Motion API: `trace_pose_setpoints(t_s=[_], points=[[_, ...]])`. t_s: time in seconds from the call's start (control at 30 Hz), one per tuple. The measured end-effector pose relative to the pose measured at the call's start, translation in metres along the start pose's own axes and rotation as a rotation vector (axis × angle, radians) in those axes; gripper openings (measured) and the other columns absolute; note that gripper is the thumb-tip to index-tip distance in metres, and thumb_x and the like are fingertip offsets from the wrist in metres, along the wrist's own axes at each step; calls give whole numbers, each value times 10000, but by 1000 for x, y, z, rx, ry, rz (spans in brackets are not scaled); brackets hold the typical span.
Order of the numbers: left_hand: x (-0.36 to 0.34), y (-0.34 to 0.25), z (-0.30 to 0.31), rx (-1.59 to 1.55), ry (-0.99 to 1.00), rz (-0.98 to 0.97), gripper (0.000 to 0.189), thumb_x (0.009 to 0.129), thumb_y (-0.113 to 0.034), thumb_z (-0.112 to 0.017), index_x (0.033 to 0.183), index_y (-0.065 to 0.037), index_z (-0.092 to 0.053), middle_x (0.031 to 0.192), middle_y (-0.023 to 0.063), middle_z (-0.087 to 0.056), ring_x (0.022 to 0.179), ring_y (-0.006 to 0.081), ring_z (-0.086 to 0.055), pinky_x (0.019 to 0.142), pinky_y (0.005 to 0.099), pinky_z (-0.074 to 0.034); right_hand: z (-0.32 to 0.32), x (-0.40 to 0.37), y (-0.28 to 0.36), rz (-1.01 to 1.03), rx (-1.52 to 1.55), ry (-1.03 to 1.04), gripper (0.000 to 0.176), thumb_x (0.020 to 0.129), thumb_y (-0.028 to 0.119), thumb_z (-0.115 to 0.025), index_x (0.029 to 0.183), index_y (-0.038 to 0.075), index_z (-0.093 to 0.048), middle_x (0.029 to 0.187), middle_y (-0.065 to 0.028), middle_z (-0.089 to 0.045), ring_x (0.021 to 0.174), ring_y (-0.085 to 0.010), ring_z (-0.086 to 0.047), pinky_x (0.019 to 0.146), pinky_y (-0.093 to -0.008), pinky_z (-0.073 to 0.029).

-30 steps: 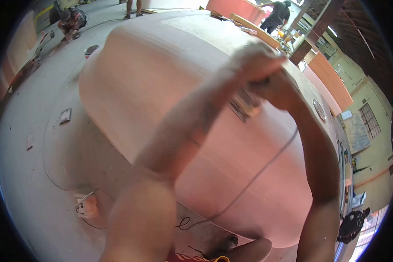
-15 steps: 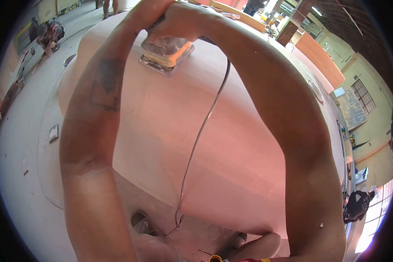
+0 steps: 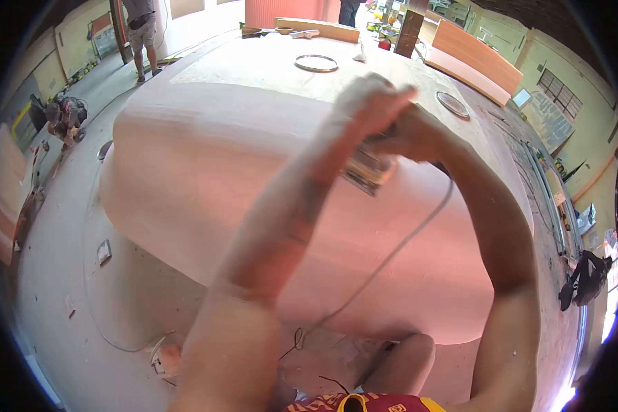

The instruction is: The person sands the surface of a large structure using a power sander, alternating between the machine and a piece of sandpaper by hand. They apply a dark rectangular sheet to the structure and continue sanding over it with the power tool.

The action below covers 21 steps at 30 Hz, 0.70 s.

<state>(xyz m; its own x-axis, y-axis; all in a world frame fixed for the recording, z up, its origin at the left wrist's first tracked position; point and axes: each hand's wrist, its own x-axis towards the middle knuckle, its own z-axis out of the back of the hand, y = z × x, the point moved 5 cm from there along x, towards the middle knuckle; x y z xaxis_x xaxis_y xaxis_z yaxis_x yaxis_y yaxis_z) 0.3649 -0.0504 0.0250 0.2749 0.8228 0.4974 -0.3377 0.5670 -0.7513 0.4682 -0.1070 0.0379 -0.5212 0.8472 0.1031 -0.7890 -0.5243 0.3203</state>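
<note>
Both my hands are together on a power sander [image 3: 369, 170], whose orange and dark body shows below them against the large, curved pinkish surface [image 3: 206, 172]. My right hand [image 3: 419, 134] wraps round the sander's top from the right. My left hand [image 3: 371, 106] lies over and beside it, closed and blurred by motion; what its fingers press on is partly hidden. A grey cord [image 3: 408, 237] runs from the sander down over the surface towards my legs.
A metal ring [image 3: 316, 63] lies on top of the surface, with another ring [image 3: 452, 104] farther right. A person [image 3: 66, 118] crouches on the left; another person [image 3: 143, 38] stands behind. At right is a further person [image 3: 586, 278]. A small block [image 3: 104, 252] lies on the floor.
My hands and the sander have moved right across the curved surface. The view has shifted too, showing more of the surface's top and the standing person.
</note>
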Motion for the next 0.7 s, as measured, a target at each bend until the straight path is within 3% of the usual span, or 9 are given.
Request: trace_pose_setpoints(t_s=[0.03, 0.07, 0.13, 0.2, 0.3, 0.43, 0.5, 0.57, 0.7], points=[[-8, -20, -19, 83, 0, 15, 487, 934, -477, -653, 899, -8, -783, 834, 200, -752, 753, 296, -737, 703, 437, -564, 4, -24, -16, -24, -7, -12, 510, 780, 362, -822, 1152, 24, -737, 1051, -162, -761, 910, -275, -721, 826, -413, -571], [-10, -30, -47, 137, -43, -128, 424, 924, -457, -654, 912, -52, -782, 846, 193, -741, 780, 333, -733, 721, 473, -563, 8, -47, -27, -43, -16, -26, 510, 772, 344, -827, 1157, 23, -730, 1088, -170, -761, 1008, -293, -720, 916, -425, -556], [-17, -49, -102, 269, -160, -408, 305, 902, -418, -655, 937, -141, -779, 868, 179, -718, 834, 406, -724, 757, 545, -561, 18, -99, -34, -106, -47, -85, 519, 761, 324, -839, 1169, 27, -716, 1089, -172, -750, 1045, -311, -709, 954, -437, -538], [-43, -91, -117, 102, -43, -85, 404, 859, -461, -678, 825, -66, -756, 846, 194, -719, 867, 404, -721, 795, 517, -563, 16, -143, -65, -119, -83, -38, 562, 736, 272, -864, 1208, 25, -688, 1126, -171, -731, 1078, -342, -694, 952, -447, -538], [-68, -122, -151, 16, -39, -172, 466, 823, -492, -693, 724, -38, -722, 817, 201, -715, 861, 396, -714, 810, 495, -558, 12, -201, -74, -29, -162, -220, 604, 703, 212, -884, 1241, 33, -674, 1228, -172, -690, 1135, -368, -662, 965, -470, -528], [-96, -129, -153, 15, -87, -311, 409, 830, -457, -697, 732, -60, -708, 818, 185, -711, 849, 380, -699, 787, 494, -549, -2, -222, -57, 54, -196, -326, 647, 681, 197, -912, 1262, 49, -668, 1336, -172, -638, 1184, -380, -636, 975, -486, -518], [-107, -118, -136, 8, -132, -361, 374, 828, -432, -710, 745, -68, -703, 816, 176, -705, 855, 371, -691, 780, 492, -544, -13, -211, -42, 4, -106, -335, 637, 681, 217, -923, 1245, 54, -675, 1347, -171, -627, 1174, -381, -634, 957, -493, -520], [-113, -99, -106, -17, -163, -362, 349, 834, -404, -721, 751, -67, -689, 819, 165, -700, 858, 372, -681, 779, 492, -541, -22, -184, -14, 112, -211, -337, 612, 682, 235, -923, 1216, 57, -683, 1302, -171, -648, 1140, -382, -638, 926, -493, -525], [-125, -54, -22, -10, -264, -355, 326, 849, -371, -737, 749, -68, -671, 816, 150, -688, 847, 377, -671, 777, 493, -537, -50, -114, 37, 323, -342, -366, 425, 716, 287, -883, 1056, 102, -709, 981, -90, -718, 818, -319, -703, 668, -477, -555]])
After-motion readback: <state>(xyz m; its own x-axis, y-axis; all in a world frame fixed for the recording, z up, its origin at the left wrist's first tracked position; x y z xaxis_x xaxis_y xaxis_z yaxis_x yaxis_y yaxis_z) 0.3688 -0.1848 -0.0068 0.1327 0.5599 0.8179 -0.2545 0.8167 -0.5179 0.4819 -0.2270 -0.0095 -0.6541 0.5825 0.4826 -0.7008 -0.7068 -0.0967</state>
